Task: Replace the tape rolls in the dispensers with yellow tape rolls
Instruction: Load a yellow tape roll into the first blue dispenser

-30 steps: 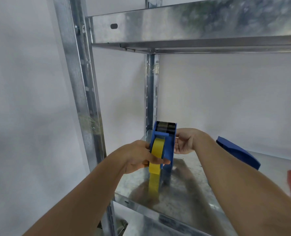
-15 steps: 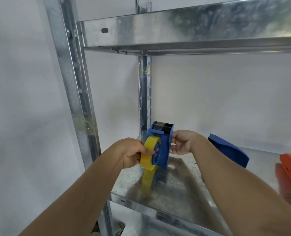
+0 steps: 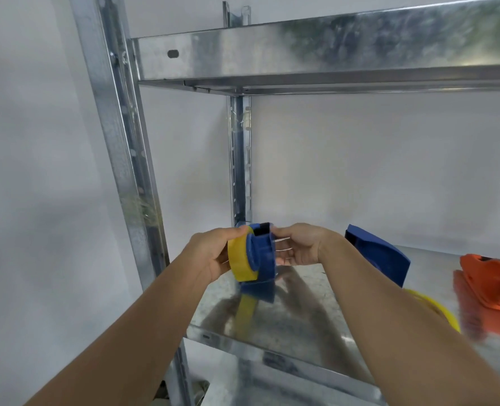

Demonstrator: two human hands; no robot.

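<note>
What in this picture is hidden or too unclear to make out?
Head view only:
- Second yellow tape roll: mostly behind the right forearm.
- Orange dispenser: blurred, cut by the right edge.
- Whether the yellow tape roll sits fully on the blue dispenser: left hand covers it.
- Right hand fingers: motion-blurred.
</note>
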